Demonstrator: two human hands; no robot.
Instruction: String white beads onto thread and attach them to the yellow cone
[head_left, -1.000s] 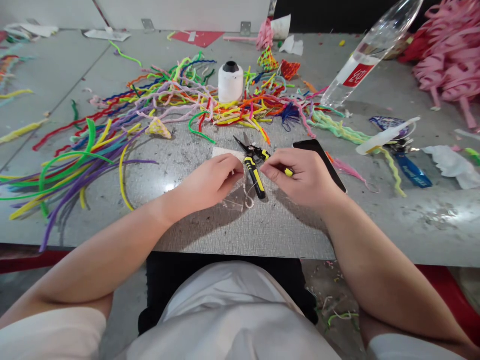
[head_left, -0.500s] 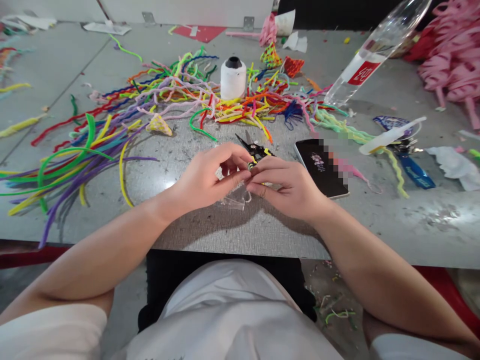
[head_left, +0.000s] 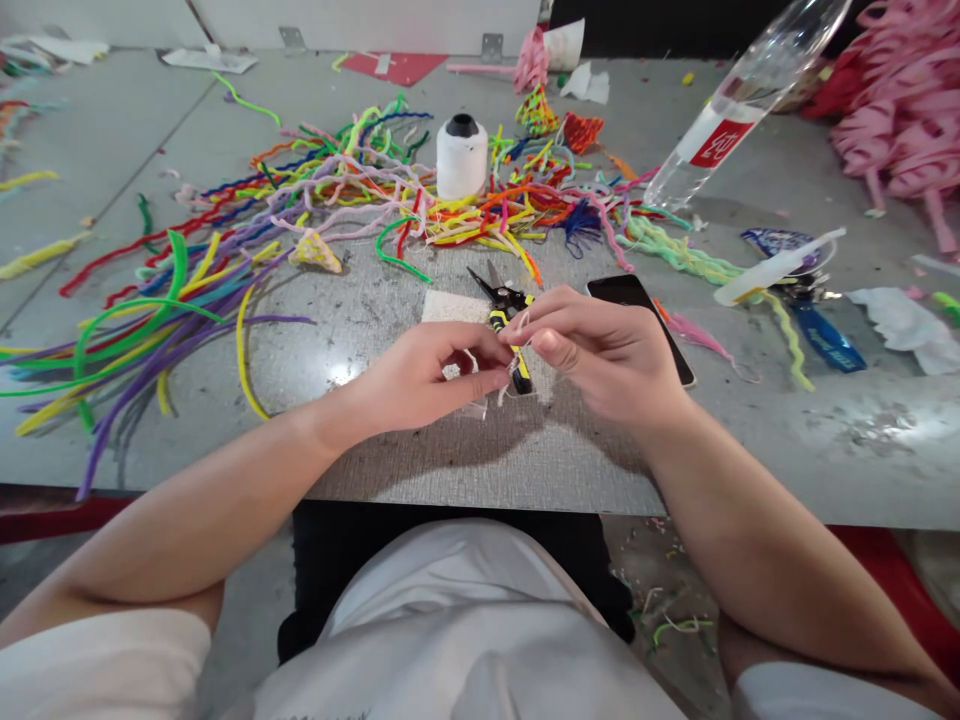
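Observation:
My left hand [head_left: 420, 375] is closed in a pinch on a thin white string [head_left: 513, 372], whose end hangs below the fingertips. My right hand [head_left: 611, 350] faces it from the right, its fingertips closed on the upper part of the same string. Whether the string carries small beads is too fine to tell. Snips [head_left: 517, 375] with black and yellow handles lie just beyond and between the hands, blades pointing away. Partly hidden behind my left hand is a clear bag [head_left: 454, 306] of tiny white pieces.
A white thread cone [head_left: 462, 165] stands among colourful fuzzy cords [head_left: 345, 185]. To the right are a phone [head_left: 626, 292], a tilted plastic bottle [head_left: 739, 115], a translucent glue tube [head_left: 780, 268] and blue-tagged keys [head_left: 829, 335]. Pink ribbon bundles [head_left: 900, 130] lie far right.
My hands have parted slightly; the right hand has drawn right and turned, pulling the white string into view. The snips and bag show more, and the phone's screen is now dark.

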